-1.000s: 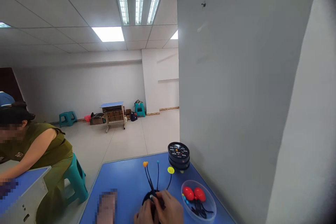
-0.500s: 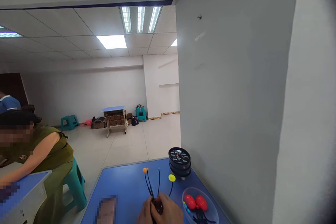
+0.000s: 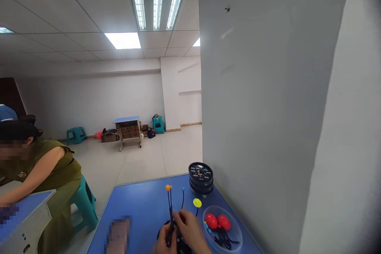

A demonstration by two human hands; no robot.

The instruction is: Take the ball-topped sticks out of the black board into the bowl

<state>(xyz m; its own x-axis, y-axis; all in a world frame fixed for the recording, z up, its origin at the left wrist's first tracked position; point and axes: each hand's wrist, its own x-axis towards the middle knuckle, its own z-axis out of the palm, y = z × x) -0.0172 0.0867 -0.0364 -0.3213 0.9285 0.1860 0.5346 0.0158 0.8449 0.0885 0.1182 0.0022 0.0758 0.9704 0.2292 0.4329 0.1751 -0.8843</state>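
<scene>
Low in the view, my left hand (image 3: 166, 240) is closed around thin black rods (image 3: 170, 208) tipped with orange balls (image 3: 168, 187). My right hand (image 3: 190, 228) pinches at the same black stems from the right. Beneath both hands is a dark part, mostly covered, whose kind I cannot make out. Another thin rod with a small blue ball (image 3: 183, 189) rises behind the fingers. A rod with a yellow disc (image 3: 197, 203) stands just behind my right hand. Right of that hand, a clear plastic bowl (image 3: 239, 233) holds red balls (image 3: 224, 222), small blue pieces and black pieces.
A black round stack with a printed top (image 3: 201, 171) stands at the back right of the blue table (image 3: 139, 202), near the grey wall (image 3: 256, 127). A blurred flat object (image 3: 118, 234) lies at left. Another person (image 3: 44, 166) sits at a neighbouring table.
The view has shifted slightly. My right hand has moved up along the black rods, the rods with orange balls stand more upright, and more of the dark part below shows.
</scene>
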